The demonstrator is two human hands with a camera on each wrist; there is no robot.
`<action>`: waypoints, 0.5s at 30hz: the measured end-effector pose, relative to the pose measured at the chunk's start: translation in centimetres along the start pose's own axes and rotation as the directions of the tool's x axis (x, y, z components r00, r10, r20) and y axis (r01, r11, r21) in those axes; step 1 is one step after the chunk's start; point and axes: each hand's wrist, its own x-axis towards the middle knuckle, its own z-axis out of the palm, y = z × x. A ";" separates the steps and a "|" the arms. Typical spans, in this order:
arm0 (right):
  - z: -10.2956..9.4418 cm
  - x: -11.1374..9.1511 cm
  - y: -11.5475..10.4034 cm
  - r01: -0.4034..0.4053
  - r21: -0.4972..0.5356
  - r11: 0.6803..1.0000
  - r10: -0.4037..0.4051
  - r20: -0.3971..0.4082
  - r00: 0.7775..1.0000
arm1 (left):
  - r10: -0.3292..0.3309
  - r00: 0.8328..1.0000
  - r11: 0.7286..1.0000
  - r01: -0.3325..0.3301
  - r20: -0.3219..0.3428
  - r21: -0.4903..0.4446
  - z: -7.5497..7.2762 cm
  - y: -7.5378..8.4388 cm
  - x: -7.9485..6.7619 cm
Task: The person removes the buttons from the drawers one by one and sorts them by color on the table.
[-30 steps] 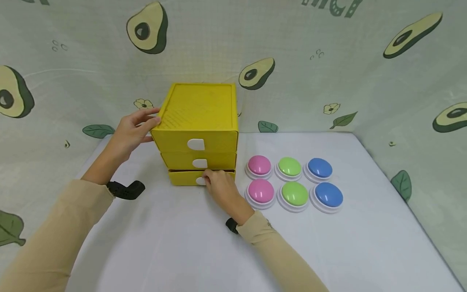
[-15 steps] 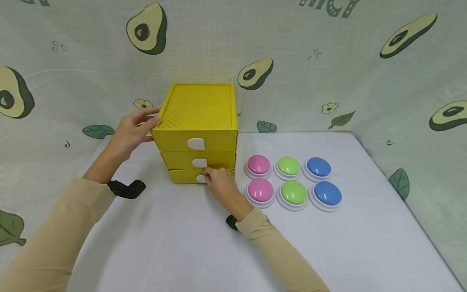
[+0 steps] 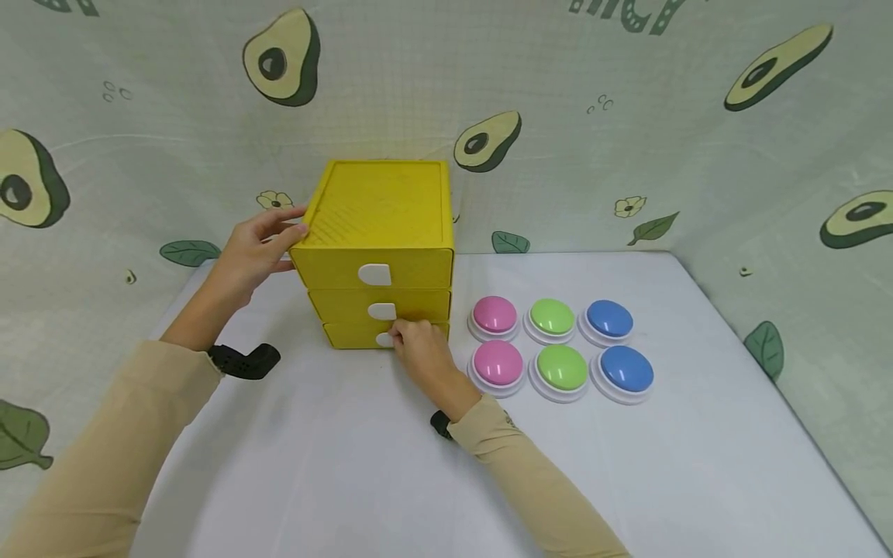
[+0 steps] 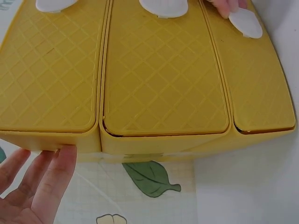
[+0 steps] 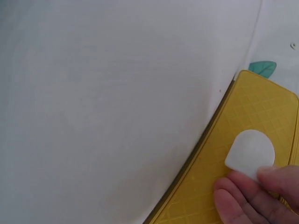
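Note:
A yellow three-drawer unit stands at the back of the table, its fronts towards me. My left hand rests against its upper left side with extended fingers; in the left wrist view, the fingertips touch the side wall. Thumb and fingers of my right hand pinch the edge of the white handle on the bottom drawer. That drawer front sits about level with the two above. White handles also mark the top drawer and the middle drawer.
Right of the unit stand two rows of round push buttons on white bases: pink, green and blue. They are close to my right wrist. An avocado-print cloth hangs behind the white table.
The bottom drawer has slid inward, and the dark gap above its front has closed. My right hand has moved slightly forward with its handle. My left hand stays against the unit.

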 end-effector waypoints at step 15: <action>-1.3 -0.6 0.4 -0.049 0.130 0.990 0.024 0.186 0.982 | -0.044 0.998 0.994 0.040 -0.039 -0.101 0.6 -0.6 -0.8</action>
